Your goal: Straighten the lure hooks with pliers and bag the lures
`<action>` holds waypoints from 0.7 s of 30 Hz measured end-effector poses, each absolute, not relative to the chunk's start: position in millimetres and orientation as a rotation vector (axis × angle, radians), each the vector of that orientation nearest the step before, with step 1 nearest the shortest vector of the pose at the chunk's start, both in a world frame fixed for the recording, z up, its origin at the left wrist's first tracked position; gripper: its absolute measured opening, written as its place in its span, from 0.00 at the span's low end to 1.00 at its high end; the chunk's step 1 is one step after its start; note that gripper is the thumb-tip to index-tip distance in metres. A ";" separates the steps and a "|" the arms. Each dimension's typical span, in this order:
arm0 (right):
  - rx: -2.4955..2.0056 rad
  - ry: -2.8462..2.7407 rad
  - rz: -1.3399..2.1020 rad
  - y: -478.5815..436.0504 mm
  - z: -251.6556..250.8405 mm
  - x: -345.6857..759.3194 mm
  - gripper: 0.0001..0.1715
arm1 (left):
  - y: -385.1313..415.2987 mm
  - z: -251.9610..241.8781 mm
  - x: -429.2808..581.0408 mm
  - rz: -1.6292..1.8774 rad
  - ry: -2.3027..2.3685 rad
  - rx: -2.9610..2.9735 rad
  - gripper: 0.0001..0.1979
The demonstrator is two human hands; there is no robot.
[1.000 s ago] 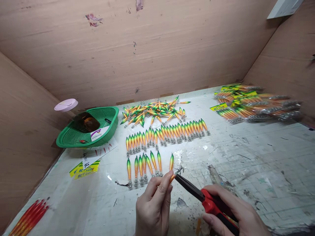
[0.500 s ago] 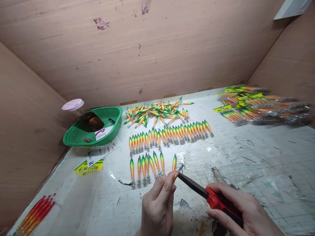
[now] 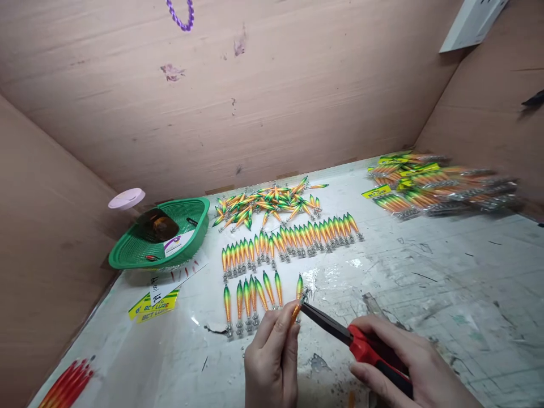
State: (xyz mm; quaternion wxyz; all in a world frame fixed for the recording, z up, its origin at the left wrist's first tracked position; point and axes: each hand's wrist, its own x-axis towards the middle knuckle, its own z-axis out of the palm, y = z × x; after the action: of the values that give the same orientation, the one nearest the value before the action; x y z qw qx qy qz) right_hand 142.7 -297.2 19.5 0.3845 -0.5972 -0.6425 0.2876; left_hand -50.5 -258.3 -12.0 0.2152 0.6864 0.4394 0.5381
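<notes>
Pinched in the fingers of my left hand [image 3: 274, 351] is a squid-jig fishing lure [image 3: 296, 313], its orange body mostly covered and its hook crown pointing up and away. My right hand [image 3: 408, 362] is closed round the red and black handles of long-nose pliers [image 3: 327, 323]. The pliers' dark jaw tips touch the lure just below its hooks. Behind my hands one green and orange lure [image 3: 300, 283] lies by itself. To its left is a short row of similar lures [image 3: 253, 297], and a longer row [image 3: 293, 241] lies farther back.
A loose pile of lures [image 3: 267, 203] lies by the back wall. The green basket [image 3: 199, 229] and yellow-green label cards [image 3: 157, 306] are at left. Bagged lures [image 3: 442, 184] are stacked at back right. Red lures [image 3: 68, 385] lie front left.
The camera view has tilted up slightly, bringing a purple beaded loop into sight on the wall. Both hands keep their grips, with the pliers still at the lure's hook end.
</notes>
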 end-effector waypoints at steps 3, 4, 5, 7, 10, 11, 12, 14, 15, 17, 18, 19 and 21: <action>-1.535 -1.635 0.741 -296.4 23.0 142.8 0.10 | -259.2 -14.7 -49.9 1.497 1.245 1.947 0.18; -1.538 -1.635 0.748 -296.1 23.5 143.1 0.09 | -259.2 -15.2 -50.0 1.495 1.246 1.950 0.18; -1.538 -1.638 0.755 -295.9 23.7 143.5 0.09 | -259.3 -15.4 -50.3 1.495 1.244 1.947 0.17; -1.531 -1.648 0.763 -295.6 23.5 144.7 0.09 | -259.2 -15.4 -51.1 1.493 1.238 1.938 0.17; -1.530 -1.650 0.772 -295.3 22.5 146.5 0.09 | -259.4 -15.3 -52.7 1.476 1.226 1.938 0.19; -1.531 -1.648 0.780 -295.3 22.3 146.9 0.08 | -259.4 -15.3 -53.1 1.469 1.220 1.940 0.19; -1.533 -1.646 0.787 -295.3 22.2 147.2 0.08 | -259.5 -15.2 -53.5 1.460 1.214 1.943 0.19; -1.543 -1.645 0.800 -295.3 22.2 147.2 0.08 | -259.5 -15.3 -53.8 1.446 1.210 1.947 0.19; -1.552 -1.644 0.806 -295.3 22.3 147.1 0.08 | -259.5 -15.4 -53.6 1.442 1.213 1.948 0.19; -1.570 -1.637 0.825 -295.0 22.6 146.7 0.08 | -259.6 -16.0 -52.7 1.444 1.224 1.947 0.19; -1.580 -1.632 0.843 -294.7 22.7 146.7 0.09 | -259.8 -16.3 -52.0 1.450 1.231 1.945 0.18; -1.589 -1.627 0.863 -294.4 22.7 146.7 0.09 | -260.1 -16.7 -51.3 1.457 1.235 1.941 0.18; -1.597 -1.619 0.896 -293.7 22.7 147.1 0.11 | -261.1 -17.1 -50.2 1.462 1.233 1.924 0.18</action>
State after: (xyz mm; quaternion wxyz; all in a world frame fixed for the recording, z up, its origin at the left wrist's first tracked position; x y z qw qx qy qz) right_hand 147.1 -293.7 22.7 0.3418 -0.6140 -0.6224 0.3447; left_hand -50.2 -261.1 -17.1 0.2131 0.6930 0.4440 0.5265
